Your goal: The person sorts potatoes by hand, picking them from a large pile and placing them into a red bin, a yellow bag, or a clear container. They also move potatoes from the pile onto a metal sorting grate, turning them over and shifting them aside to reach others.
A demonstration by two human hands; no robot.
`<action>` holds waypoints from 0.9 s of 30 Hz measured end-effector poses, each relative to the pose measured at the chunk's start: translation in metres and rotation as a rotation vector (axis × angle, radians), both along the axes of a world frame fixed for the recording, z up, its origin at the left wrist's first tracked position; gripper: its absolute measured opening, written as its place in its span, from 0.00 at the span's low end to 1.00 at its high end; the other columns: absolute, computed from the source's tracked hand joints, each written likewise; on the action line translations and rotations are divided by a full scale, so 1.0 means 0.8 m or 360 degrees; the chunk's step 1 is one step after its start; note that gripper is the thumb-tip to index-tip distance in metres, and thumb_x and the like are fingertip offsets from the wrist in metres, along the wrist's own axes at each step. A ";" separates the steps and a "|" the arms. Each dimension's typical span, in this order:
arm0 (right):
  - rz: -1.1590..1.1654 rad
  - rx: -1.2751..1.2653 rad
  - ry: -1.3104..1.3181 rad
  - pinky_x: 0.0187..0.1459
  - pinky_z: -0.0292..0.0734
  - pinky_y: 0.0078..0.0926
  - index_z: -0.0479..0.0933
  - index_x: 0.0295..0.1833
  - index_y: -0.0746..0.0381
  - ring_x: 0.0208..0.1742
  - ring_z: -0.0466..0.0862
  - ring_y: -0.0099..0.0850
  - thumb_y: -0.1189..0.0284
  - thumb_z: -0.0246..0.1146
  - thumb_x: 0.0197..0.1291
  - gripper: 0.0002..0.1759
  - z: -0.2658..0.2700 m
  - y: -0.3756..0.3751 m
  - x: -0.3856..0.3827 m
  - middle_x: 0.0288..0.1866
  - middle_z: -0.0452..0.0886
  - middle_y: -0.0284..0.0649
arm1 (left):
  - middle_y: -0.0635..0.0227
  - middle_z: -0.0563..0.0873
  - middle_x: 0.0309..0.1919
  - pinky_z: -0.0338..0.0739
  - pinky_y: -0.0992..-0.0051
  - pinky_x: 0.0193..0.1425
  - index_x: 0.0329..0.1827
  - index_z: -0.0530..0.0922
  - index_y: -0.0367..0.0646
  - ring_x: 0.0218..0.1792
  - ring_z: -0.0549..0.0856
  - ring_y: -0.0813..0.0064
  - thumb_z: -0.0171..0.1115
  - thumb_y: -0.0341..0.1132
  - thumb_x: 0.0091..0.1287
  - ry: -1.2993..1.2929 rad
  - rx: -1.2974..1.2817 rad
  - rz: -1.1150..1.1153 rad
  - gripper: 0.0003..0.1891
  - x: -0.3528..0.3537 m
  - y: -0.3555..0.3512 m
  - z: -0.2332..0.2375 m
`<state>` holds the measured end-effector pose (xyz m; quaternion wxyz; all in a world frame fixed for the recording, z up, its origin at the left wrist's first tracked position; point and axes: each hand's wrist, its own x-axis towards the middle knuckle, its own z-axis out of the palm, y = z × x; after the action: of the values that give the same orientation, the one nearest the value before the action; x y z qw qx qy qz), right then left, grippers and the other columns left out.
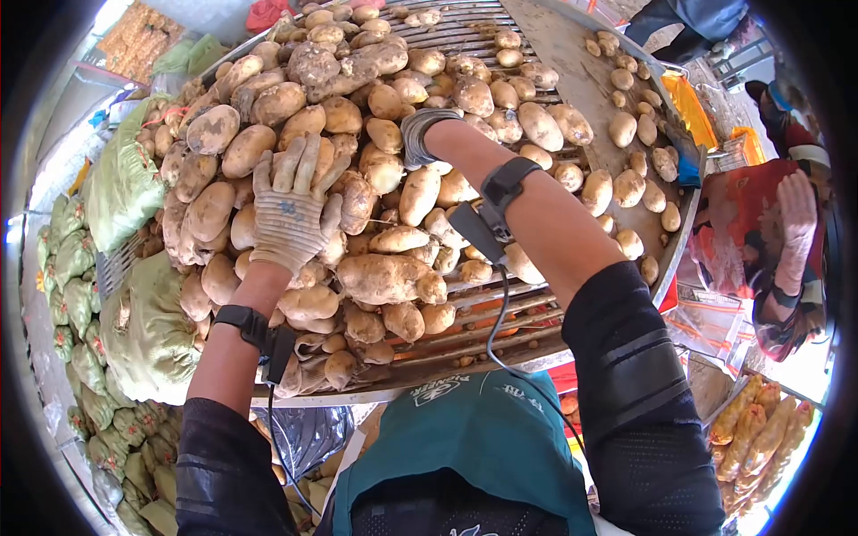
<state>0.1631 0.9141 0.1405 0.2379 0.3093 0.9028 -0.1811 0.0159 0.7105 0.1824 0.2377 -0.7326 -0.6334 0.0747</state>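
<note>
Many potatoes (384, 277) lie heaped on a slatted metal table (420, 362). My left hand (293, 205), in a dirty pale glove, rests on the left part of the heap with its fingers spread over the potatoes. To its right, my right hand (425, 136), in a grey glove, reaches into the upper middle of the heap. Its fingers are turned down and hidden behind the glove's back and the potatoes, so what they touch does not show. Each wrist wears a black strap with a small device and a cable.
Green mesh sacks (121, 192) stand at the left edge, with more filled sacks (89, 366) beyond. Smaller potatoes (623, 129) lie on the metal sheet at right. Another person in red (746, 223) is at far right. Bagged potatoes (760, 438) sit lower right.
</note>
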 end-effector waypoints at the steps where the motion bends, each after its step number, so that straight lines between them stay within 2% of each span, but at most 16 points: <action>1: -0.0015 -0.0073 -0.0034 0.52 0.79 0.41 0.83 0.55 0.57 0.53 0.84 0.41 0.55 0.70 0.50 0.28 -0.001 0.003 -0.001 0.54 0.85 0.39 | 0.63 0.61 0.76 0.47 0.45 0.76 0.71 0.71 0.63 0.74 0.60 0.63 0.53 0.50 0.64 0.0008 -0.0001 -0.0012 0.29 -0.001 0.000 0.000; 6: 0.0071 -0.0037 -0.0108 0.52 0.79 0.42 0.83 0.55 0.58 0.54 0.84 0.40 0.55 0.71 0.49 0.29 -0.002 -0.002 0.002 0.55 0.85 0.39 | 0.61 0.60 0.76 0.48 0.47 0.75 0.71 0.71 0.61 0.74 0.60 0.61 0.54 0.50 0.63 0.0018 -0.0004 -0.0014 0.30 -0.003 0.001 -0.002; 8: 0.0113 0.0109 0.0093 0.49 0.81 0.41 0.85 0.45 0.66 0.46 0.86 0.44 0.50 0.70 0.49 0.29 0.000 -0.014 0.011 0.45 0.87 0.49 | 0.61 0.60 0.77 0.48 0.46 0.75 0.70 0.71 0.61 0.75 0.60 0.61 0.54 0.50 0.63 -0.0015 0.0047 -0.0062 0.30 -0.004 0.000 -0.002; 10: 0.0156 0.0110 0.0073 0.49 0.81 0.42 0.85 0.46 0.66 0.47 0.86 0.44 0.51 0.72 0.47 0.29 -0.005 -0.018 0.008 0.46 0.87 0.49 | 0.63 0.61 0.76 0.47 0.45 0.75 0.71 0.71 0.63 0.75 0.59 0.62 0.54 0.50 0.63 -0.0022 0.0017 -0.0037 0.29 -0.004 0.000 -0.003; 12: -0.0027 -0.0016 0.0148 0.49 0.81 0.42 0.86 0.46 0.66 0.48 0.86 0.44 0.54 0.74 0.45 0.28 -0.002 -0.026 0.009 0.45 0.86 0.49 | 0.64 0.61 0.76 0.46 0.44 0.76 0.71 0.71 0.66 0.75 0.59 0.64 0.54 0.50 0.64 -0.0031 -0.0001 -0.0016 0.29 -0.005 0.001 -0.002; 13: 0.0052 0.0011 0.0147 0.49 0.81 0.41 0.86 0.43 0.65 0.47 0.86 0.43 0.60 0.72 0.47 0.22 -0.002 -0.031 0.012 0.44 0.86 0.49 | 0.64 0.61 0.76 0.46 0.44 0.76 0.71 0.70 0.66 0.75 0.59 0.64 0.54 0.50 0.64 -0.0039 0.0011 -0.0022 0.29 -0.005 0.002 -0.002; 14: 0.0051 0.0007 0.0142 0.49 0.81 0.41 0.86 0.43 0.65 0.47 0.86 0.43 0.60 0.72 0.47 0.22 -0.013 -0.037 0.013 0.44 0.86 0.49 | 0.64 0.61 0.76 0.46 0.44 0.75 0.71 0.70 0.66 0.75 0.59 0.64 0.54 0.50 0.64 -0.0050 0.0022 -0.0026 0.29 -0.004 0.001 -0.002; 17: -0.0238 0.0232 0.0315 0.45 0.83 0.39 0.84 0.39 0.63 0.45 0.87 0.44 0.68 0.67 0.51 0.12 -0.042 -0.055 0.023 0.43 0.87 0.51 | 0.64 0.62 0.76 0.47 0.45 0.75 0.71 0.71 0.65 0.74 0.60 0.63 0.55 0.50 0.64 -0.0038 -0.0010 -0.0015 0.29 -0.001 0.001 0.002; 18: -0.0235 0.0231 0.0315 0.45 0.83 0.39 0.84 0.39 0.63 0.45 0.87 0.44 0.68 0.67 0.51 0.12 -0.046 -0.058 0.029 0.43 0.87 0.51 | 0.64 0.62 0.76 0.47 0.45 0.75 0.71 0.71 0.65 0.74 0.60 0.63 0.55 0.50 0.64 -0.0038 -0.0011 -0.0013 0.29 0.000 0.000 0.004; 20: -0.0314 0.0268 0.0653 0.42 0.82 0.42 0.84 0.39 0.63 0.43 0.87 0.46 0.70 0.66 0.52 0.10 -0.052 -0.067 0.043 0.38 0.86 0.51 | 0.59 0.62 0.76 0.49 0.47 0.74 0.69 0.72 0.59 0.74 0.61 0.59 0.58 0.46 0.60 -0.0115 0.0002 -0.0067 0.30 0.000 0.001 0.005; 21: -0.0361 0.0362 0.0713 0.42 0.84 0.40 0.86 0.41 0.61 0.46 0.87 0.43 0.75 0.65 0.54 0.09 -0.053 -0.073 0.050 0.42 0.87 0.47 | 0.58 0.63 0.75 0.48 0.47 0.74 0.69 0.72 0.58 0.74 0.61 0.59 0.58 0.45 0.60 -0.0115 0.0031 -0.0091 0.30 -0.001 0.001 0.002; 24: -0.0309 0.0299 0.0607 0.42 0.83 0.40 0.85 0.41 0.61 0.45 0.87 0.43 0.73 0.65 0.55 0.09 -0.051 -0.067 0.054 0.41 0.87 0.46 | 0.59 0.63 0.75 0.48 0.47 0.75 0.69 0.73 0.58 0.74 0.61 0.58 0.58 0.45 0.60 -0.0126 0.0044 -0.0110 0.29 0.000 0.001 0.002; 26: -0.0290 0.0293 0.0582 0.43 0.83 0.41 0.85 0.44 0.59 0.44 0.87 0.44 0.72 0.65 0.55 0.10 -0.057 -0.057 0.055 0.42 0.88 0.45 | 0.59 0.63 0.75 0.48 0.47 0.75 0.69 0.73 0.58 0.74 0.61 0.58 0.58 0.45 0.61 -0.0122 0.0040 -0.0123 0.29 0.002 0.001 0.003; 27: -0.0336 0.0122 0.0615 0.46 0.82 0.39 0.85 0.45 0.58 0.45 0.86 0.45 0.68 0.67 0.54 0.13 -0.055 -0.050 0.059 0.42 0.87 0.48 | 0.59 0.64 0.75 0.49 0.47 0.75 0.69 0.72 0.58 0.74 0.61 0.58 0.58 0.45 0.61 -0.0116 0.0050 -0.0125 0.29 0.001 0.002 0.003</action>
<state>0.2102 0.8739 0.0962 0.0282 0.3704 0.9004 -0.2266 0.0170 0.7119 0.1845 0.2287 -0.7554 -0.6134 0.0286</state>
